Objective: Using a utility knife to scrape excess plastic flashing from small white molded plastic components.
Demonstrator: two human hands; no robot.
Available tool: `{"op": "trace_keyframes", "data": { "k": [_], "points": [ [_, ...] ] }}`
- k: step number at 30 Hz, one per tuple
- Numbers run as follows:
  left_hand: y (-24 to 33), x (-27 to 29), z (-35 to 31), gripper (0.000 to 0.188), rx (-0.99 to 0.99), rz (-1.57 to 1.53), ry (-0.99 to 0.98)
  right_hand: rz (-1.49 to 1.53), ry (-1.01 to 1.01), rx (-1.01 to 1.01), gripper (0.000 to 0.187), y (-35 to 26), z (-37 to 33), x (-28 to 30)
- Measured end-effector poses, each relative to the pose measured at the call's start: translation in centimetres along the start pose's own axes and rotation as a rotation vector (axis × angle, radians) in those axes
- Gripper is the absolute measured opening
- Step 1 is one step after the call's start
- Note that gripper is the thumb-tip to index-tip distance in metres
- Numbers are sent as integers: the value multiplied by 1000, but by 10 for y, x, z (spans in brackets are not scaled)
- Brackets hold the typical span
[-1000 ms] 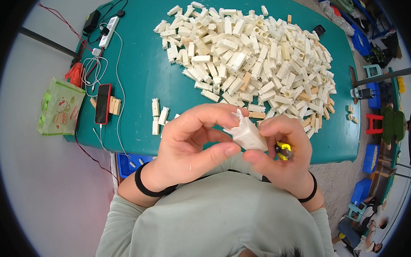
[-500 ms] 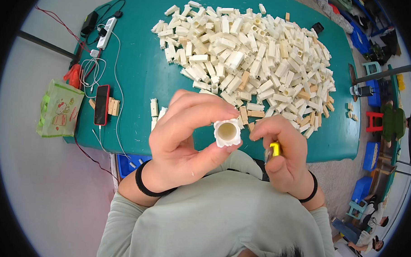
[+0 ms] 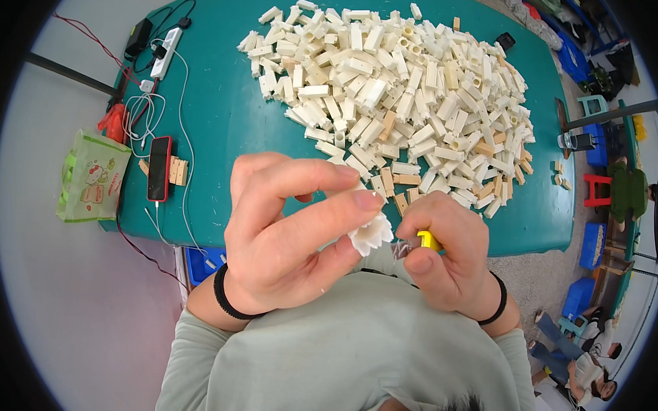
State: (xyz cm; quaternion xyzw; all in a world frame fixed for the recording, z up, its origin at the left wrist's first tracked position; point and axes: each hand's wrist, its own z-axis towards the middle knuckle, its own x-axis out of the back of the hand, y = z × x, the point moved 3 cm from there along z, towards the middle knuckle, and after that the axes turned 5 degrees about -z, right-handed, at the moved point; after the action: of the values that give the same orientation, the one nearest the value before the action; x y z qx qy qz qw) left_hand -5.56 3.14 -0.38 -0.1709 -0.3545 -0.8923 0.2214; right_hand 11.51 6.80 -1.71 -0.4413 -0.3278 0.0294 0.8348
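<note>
My left hand (image 3: pixel 288 237) pinches a white plastic piece (image 3: pixel 371 232) in its fingers. At its three o'clock, my right hand (image 3: pixel 454 264) grips a small yellow tool (image 3: pixel 428 240). The heap of white blocks (image 3: pixel 398 99) covers the bench (image 3: pixel 223 129) at twelve.

A red-cased phone (image 3: pixel 158 168) lies at the teal table's (image 3: pixel 223 122) left edge, beside a white power strip (image 3: pixel 167 53) farther off. A green printed bag (image 3: pixel 91 176) sits left of the table.

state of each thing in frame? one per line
left hand: pinching white plastic piece
right hand: gripping yellow tool, tip beside the piece
pile of white pieces: loose heap on green table
phone: flat, cable attached
green bag: at table's left edge
</note>
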Motion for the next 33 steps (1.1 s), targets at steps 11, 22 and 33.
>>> {"op": "trace_keyframes", "data": {
  "k": [11, 22, 33],
  "points": [
    [8, 6, 2, 44, -22, 129, -35, -12, 17, 1, 29, 3, -1, 0],
    [6, 7, -2, 46, -67, 157, -7, -18, -9, -18, 29, 6, -1, -3],
    [11, 10, -2, 45, -31, 181, 63, -204, 231, 3, 30, 6, -3, 0]
  ]
}}
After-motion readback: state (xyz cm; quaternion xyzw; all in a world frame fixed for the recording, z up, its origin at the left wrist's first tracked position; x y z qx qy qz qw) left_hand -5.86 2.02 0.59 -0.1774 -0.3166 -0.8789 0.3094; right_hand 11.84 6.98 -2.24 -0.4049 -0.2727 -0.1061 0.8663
